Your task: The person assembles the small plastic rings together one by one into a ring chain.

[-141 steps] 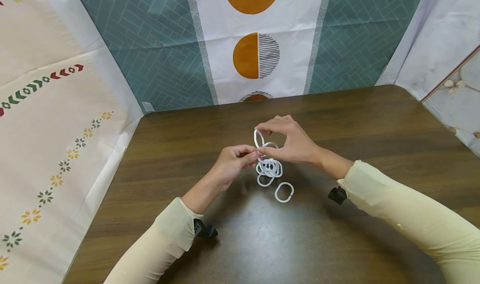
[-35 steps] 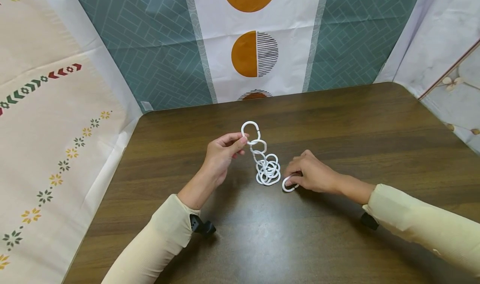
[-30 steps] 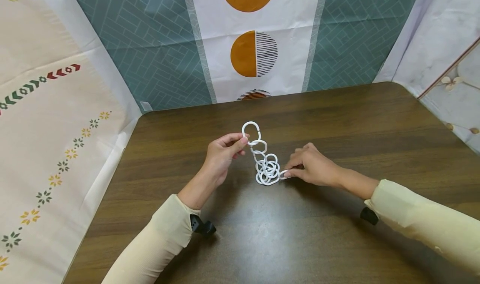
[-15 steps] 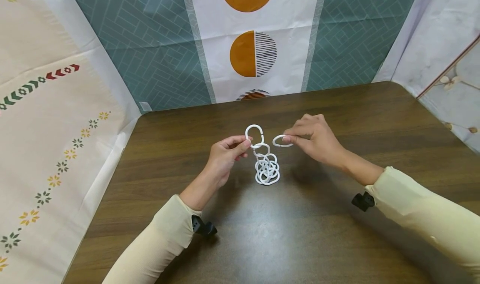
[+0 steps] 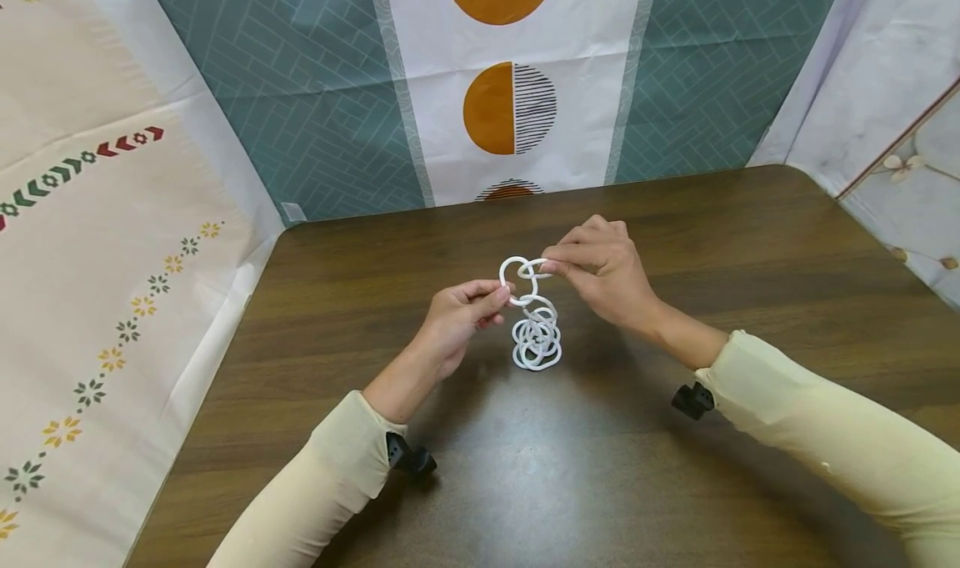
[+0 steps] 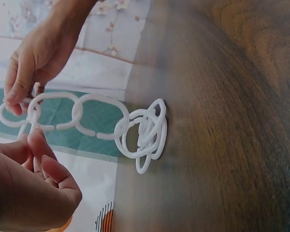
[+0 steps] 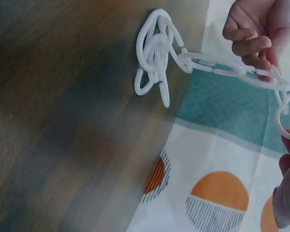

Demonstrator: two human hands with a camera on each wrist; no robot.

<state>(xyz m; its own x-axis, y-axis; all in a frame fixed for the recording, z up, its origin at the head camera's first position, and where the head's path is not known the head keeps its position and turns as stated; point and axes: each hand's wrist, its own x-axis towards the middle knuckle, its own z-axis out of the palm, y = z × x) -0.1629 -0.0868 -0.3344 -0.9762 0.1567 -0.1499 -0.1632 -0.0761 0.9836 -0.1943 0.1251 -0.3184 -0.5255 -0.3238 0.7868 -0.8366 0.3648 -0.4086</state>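
My left hand [image 5: 461, 322] pinches the top link of a white chain [image 5: 537, 353] made of C-shaped plastic links. Below that link the chain hangs down into a small heap on the table. Thumb and fingers of my right hand [image 5: 603, 272] pinch a single white link [image 6: 8, 123], held nearly flat just right of the top one. The two links cross and overlap; whether the gap has fully passed over cannot be told. In the right wrist view, the hanging part of the chain [image 7: 212, 71] stretches from the heap to my left hand.
The brown wooden table [image 5: 360, 301] spans the work area. Behind it hangs a teal and white cloth [image 5: 330, 118] with orange circles, and a patterned cream cloth [image 5: 112, 284] lines the left side. Each cuff carries a black wrist camera [image 5: 411, 458].
My right hand has picked the loose link up off the table, raised it and brought it left against the top link. My left hand, still pinching the chain, has shifted slightly right and down.
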